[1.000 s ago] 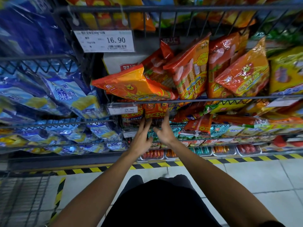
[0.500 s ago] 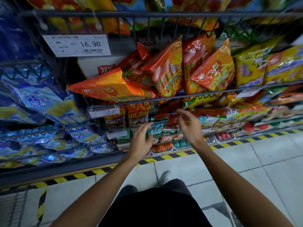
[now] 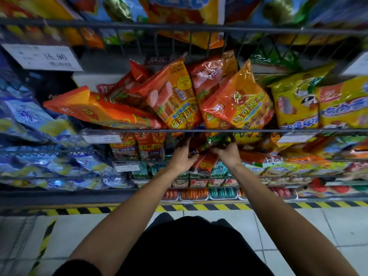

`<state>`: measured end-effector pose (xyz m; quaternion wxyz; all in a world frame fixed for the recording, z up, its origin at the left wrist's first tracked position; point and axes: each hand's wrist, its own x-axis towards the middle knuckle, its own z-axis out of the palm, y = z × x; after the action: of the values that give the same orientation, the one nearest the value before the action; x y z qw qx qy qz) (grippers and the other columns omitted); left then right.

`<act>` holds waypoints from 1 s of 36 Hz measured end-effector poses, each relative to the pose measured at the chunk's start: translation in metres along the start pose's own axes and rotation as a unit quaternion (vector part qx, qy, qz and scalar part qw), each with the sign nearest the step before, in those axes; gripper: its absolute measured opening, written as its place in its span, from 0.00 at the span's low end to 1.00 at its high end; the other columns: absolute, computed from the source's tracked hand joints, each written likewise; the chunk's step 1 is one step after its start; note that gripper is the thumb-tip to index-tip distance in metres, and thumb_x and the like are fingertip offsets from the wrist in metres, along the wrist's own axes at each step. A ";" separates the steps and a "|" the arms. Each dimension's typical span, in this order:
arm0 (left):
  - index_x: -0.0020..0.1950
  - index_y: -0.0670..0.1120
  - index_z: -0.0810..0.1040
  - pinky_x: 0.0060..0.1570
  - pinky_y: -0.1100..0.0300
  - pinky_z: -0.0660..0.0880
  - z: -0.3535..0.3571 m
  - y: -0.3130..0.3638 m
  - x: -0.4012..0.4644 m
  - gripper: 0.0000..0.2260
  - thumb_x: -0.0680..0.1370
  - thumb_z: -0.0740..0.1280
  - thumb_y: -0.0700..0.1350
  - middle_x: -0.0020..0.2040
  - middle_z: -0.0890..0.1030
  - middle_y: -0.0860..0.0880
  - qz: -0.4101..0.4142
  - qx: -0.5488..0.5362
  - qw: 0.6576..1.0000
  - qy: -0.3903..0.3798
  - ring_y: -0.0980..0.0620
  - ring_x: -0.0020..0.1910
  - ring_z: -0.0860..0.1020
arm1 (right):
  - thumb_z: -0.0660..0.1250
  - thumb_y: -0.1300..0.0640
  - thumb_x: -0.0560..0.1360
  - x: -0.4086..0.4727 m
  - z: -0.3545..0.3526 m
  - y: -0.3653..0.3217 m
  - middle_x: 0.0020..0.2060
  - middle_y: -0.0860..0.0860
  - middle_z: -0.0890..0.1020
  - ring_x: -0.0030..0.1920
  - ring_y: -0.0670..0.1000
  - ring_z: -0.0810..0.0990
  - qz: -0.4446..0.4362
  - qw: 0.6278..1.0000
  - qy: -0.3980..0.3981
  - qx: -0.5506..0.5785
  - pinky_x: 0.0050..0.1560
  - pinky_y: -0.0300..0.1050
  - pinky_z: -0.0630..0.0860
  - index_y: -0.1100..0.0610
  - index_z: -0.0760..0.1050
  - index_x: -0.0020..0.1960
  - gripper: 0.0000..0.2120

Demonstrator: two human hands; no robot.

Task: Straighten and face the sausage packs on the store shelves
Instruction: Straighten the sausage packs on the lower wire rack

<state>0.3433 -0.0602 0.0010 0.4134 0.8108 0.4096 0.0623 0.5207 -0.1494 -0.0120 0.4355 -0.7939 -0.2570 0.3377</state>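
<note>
Wire shelves (image 3: 199, 130) of a store fill the view, with a tiled floor (image 3: 298, 226) and a yellow-black warning strip (image 3: 209, 207) below them. On the upper wire shelf, orange sausage packs (image 3: 237, 100) lean in different directions, and one long orange pack (image 3: 103, 111) lies almost flat with its end pointing to the left. Yellow packs (image 3: 296, 104) stand more upright at the right side.

Both hands reach under the front rail into the shelf below. The left hand (image 3: 182, 156) has its fingers curled on a red pack (image 3: 205, 163) that hangs over the shelf edge. The right hand (image 3: 227, 151) grips a dark green pack (image 3: 217, 141) from above; its fingertips are hidden behind the film, so how deep the hold goes I cannot tell.

I judge these packs to be light and soft. The film is glossy and wrinkled, so it will probably slip and fold if pinched at a corner only. The sausages inside should give a stiffer core, so it seems better to hold across the middle of the body, not at the sealed end. The packs are crowded together, and pulling one could drag its neighbours over the rail.
</note>
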 end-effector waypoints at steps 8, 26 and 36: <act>0.69 0.40 0.77 0.56 0.59 0.73 0.005 -0.006 -0.019 0.23 0.76 0.76 0.46 0.64 0.80 0.41 -0.049 -0.042 0.992 0.109 0.43 0.63 0.79 | 0.77 0.65 0.73 -0.032 0.000 -0.017 0.55 0.54 0.83 0.59 0.58 0.82 -0.057 0.995 -0.083 0.025 0.65 0.56 0.78 0.63 0.76 0.62 0.20; 0.56 0.43 0.81 0.56 0.59 0.79 -0.046 -0.012 -0.119 0.10 0.76 0.75 0.37 0.55 0.84 0.42 -0.017 -0.261 0.948 0.180 0.44 0.58 0.82 | 0.79 0.57 0.72 -0.098 0.012 -0.041 0.67 0.43 0.77 0.69 0.44 0.75 -0.240 0.958 -0.156 -0.017 0.70 0.50 0.74 0.47 0.74 0.70 0.29; 0.51 0.50 0.86 0.57 0.51 0.80 -0.081 -0.030 -0.161 0.09 0.73 0.78 0.50 0.53 0.87 0.49 0.007 -0.441 0.885 0.149 0.48 0.57 0.84 | 0.79 0.42 0.69 -0.130 0.027 -0.060 0.67 0.42 0.78 0.67 0.42 0.76 -0.260 0.951 -0.166 0.001 0.61 0.51 0.81 0.46 0.74 0.71 0.33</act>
<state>0.1838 -0.1155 0.0698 0.6618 0.5293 0.3910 0.3591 0.4099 -0.1968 0.0701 0.4600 -0.6317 -0.5229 0.3405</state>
